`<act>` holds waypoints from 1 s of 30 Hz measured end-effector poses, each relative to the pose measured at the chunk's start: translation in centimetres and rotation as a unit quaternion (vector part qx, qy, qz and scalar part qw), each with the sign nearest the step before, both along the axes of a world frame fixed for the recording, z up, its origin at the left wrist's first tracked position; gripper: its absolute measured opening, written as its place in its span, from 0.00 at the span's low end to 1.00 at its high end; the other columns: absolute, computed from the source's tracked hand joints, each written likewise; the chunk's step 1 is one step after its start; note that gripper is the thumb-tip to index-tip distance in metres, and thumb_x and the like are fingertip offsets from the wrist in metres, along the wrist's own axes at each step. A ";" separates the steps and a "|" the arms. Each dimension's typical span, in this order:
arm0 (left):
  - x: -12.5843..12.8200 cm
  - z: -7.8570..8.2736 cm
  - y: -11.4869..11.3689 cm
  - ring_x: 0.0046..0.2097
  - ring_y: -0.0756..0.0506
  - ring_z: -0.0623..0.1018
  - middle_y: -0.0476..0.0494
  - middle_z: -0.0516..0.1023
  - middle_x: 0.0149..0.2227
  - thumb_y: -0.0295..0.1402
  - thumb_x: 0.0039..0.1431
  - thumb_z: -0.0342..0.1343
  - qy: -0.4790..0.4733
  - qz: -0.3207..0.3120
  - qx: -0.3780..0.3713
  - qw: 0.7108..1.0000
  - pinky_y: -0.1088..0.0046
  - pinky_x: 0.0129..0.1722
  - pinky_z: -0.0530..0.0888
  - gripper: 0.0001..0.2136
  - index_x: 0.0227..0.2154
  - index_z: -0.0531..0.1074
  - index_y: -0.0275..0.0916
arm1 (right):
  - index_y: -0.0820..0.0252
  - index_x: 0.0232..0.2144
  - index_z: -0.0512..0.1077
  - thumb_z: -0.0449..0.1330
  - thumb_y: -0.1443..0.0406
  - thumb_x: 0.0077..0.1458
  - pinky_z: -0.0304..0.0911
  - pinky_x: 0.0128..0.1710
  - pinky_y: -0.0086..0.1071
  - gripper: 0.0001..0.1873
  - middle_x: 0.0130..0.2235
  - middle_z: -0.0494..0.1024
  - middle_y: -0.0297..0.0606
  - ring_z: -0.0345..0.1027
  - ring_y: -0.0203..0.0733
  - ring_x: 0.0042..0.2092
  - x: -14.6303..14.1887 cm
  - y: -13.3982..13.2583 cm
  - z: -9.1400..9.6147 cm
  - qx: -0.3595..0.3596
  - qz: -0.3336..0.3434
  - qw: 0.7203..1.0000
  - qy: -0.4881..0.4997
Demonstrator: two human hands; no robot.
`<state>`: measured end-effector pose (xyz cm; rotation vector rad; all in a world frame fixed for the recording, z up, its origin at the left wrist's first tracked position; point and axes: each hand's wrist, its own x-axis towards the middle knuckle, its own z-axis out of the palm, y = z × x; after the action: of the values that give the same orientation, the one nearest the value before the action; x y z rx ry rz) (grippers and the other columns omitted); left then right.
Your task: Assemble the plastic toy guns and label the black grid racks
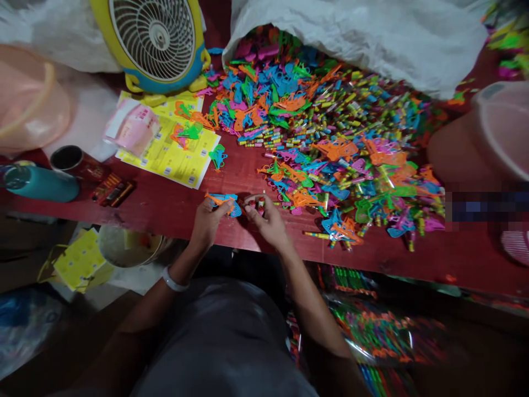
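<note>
My left hand [205, 223] is closed on a blue and orange plastic toy piece [228, 204], thumb across its top, above the front part of the red table. Beside it, my right hand [270, 223] curls around a few small tubes [260, 205] with red ends; the fingers partly hide them. A narrow gap separates the two hands. Right of them spreads a heap of flat plastic toy pieces [336, 150] in orange, blue, green and pink. Mixed into it are many small wrapped tubes [363, 105] in yellow, blue and pink.
A yellow and blue fan [159, 38] stands at the back left, near printed yellow sheets [173, 157] and a pink packet [134, 128]. A teal bottle [45, 183] lies at left. A white sack [363, 33] opens behind the heap. A pink bucket [467, 138] stands right.
</note>
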<state>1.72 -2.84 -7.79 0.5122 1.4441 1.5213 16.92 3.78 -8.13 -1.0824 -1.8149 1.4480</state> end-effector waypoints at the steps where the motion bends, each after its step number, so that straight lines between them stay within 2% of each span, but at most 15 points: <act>1: -0.1 0.4 -0.2 0.34 0.47 0.78 0.48 0.80 0.29 0.42 0.50 0.68 -0.001 -0.003 -0.003 1.000 0.69 0.42 0.75 0.13 0.29 0.78 0.37 | 0.55 0.38 0.72 0.64 0.48 0.58 0.67 0.31 0.32 0.18 0.32 0.77 0.34 0.68 0.37 0.30 -0.1 0.1 0.1 -0.021 -0.001 1.000 0.017; 4: -0.1 1.1 -0.9 0.35 0.46 0.78 0.48 0.80 0.29 0.42 0.48 0.69 0.006 -0.012 -0.009 1.000 0.68 0.41 0.75 0.13 0.29 0.78 0.37 | 0.55 0.35 0.72 0.71 0.46 0.49 0.65 0.26 0.31 0.23 0.26 0.75 0.30 0.68 0.36 0.26 -0.6 -0.1 0.3 -0.112 -0.017 0.991 0.077; 7: 0.0 1.3 -1.2 0.35 0.46 0.79 0.48 0.80 0.29 0.43 0.48 0.70 0.004 -0.028 -0.018 0.999 0.69 0.40 0.75 0.14 0.29 0.78 0.38 | 0.55 0.36 0.73 0.74 0.45 0.43 0.66 0.26 0.31 0.26 0.28 0.77 0.29 0.70 0.37 0.26 -1.0 -0.4 0.1 -0.140 -0.041 0.984 0.100; 13: -0.1 0.7 -1.5 0.32 0.48 0.76 0.49 0.79 0.29 0.40 0.50 0.69 0.010 -0.058 -0.027 0.998 0.71 0.37 0.72 0.12 0.30 0.77 0.37 | 0.55 0.33 0.74 0.74 0.46 0.44 0.69 0.35 0.34 0.23 0.30 0.78 0.32 0.71 0.38 0.31 -0.7 -0.3 -0.5 -0.080 -0.059 0.993 0.070; 18: -0.1 -0.1 -1.5 0.32 0.48 0.76 0.49 0.79 0.29 0.40 0.51 0.68 0.044 -0.058 -0.041 0.996 0.72 0.38 0.72 0.11 0.29 0.78 0.37 | 0.54 0.32 0.76 0.73 0.48 0.46 0.67 0.35 0.34 0.20 0.31 0.79 0.33 0.68 0.39 0.31 -0.4 -0.3 -0.7 -0.030 -0.062 0.997 0.028; 22: 0.1 -0.8 -1.5 0.31 0.49 0.75 0.49 0.78 0.28 0.40 0.50 0.68 0.029 -0.041 -0.041 0.998 0.72 0.36 0.71 0.11 0.30 0.77 0.37 | 0.54 0.32 0.76 0.71 0.47 0.48 0.70 0.40 0.37 0.19 0.34 0.82 0.36 0.73 0.44 0.36 -0.5 -1.3 -1.1 -0.008 -0.070 0.997 0.024; 24: 0.4 -1.1 -1.6 0.31 0.49 0.75 0.50 0.79 0.28 0.40 0.49 0.69 0.001 -0.032 -0.039 0.999 0.72 0.35 0.72 0.12 0.31 0.78 0.37 | 0.54 0.31 0.76 0.70 0.47 0.49 0.71 0.43 0.39 0.19 0.36 0.83 0.37 0.75 0.46 0.38 -0.4 -2.1 -1.6 -0.007 -0.065 0.998 0.021; 27: 1.1 -1.2 -1.7 0.30 0.49 0.75 0.49 0.79 0.28 0.42 0.46 0.71 -0.044 -0.044 -0.037 0.997 0.72 0.35 0.73 0.15 0.32 0.78 0.37 | 0.53 0.31 0.76 0.69 0.47 0.50 0.72 0.41 0.39 0.18 0.34 0.83 0.38 0.76 0.46 0.36 0.3 -3.1 -2.2 -0.014 -0.043 0.999 0.008; 30: 1.7 -0.9 -1.4 0.32 0.47 0.77 0.47 0.80 0.30 0.45 0.49 0.70 -0.037 -0.075 -0.035 0.996 0.70 0.37 0.75 0.17 0.32 0.78 0.36 | 0.54 0.32 0.77 0.68 0.50 0.52 0.73 0.40 0.39 0.15 0.34 0.83 0.38 0.76 0.45 0.35 1.7 -2.5 -1.6 0.007 -0.016 1.000 -0.012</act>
<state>3.40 -4.29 -8.73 0.5046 1.3650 1.3526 18.60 1.29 -9.74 -1.1212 -1.8137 1.4062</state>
